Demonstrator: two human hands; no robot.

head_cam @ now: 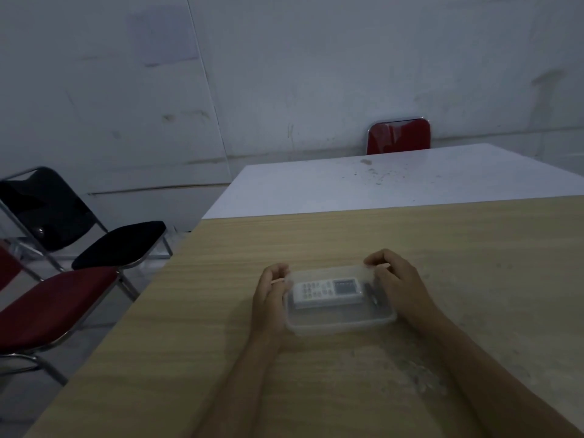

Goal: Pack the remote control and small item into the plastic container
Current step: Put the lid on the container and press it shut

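Observation:
A clear plastic container [339,324] rests on the wooden table. Inside it lies a white remote control [325,290] with grey buttons and a small screen, lengthwise. A small dark item [373,295] lies at the remote's right end, blurred. A clear lid [335,273] covers the container. My left hand [268,295] grips the left end of the lid and container with curled fingers. At the far right corner my right hand [398,279] presses on the lid, fingers curled.
The wooden table [316,374] has its left edge close to two red chairs [50,308] and a black folding chair [63,216]. A white table [379,181] adjoins at the far side, with a red chair back [398,135] behind it.

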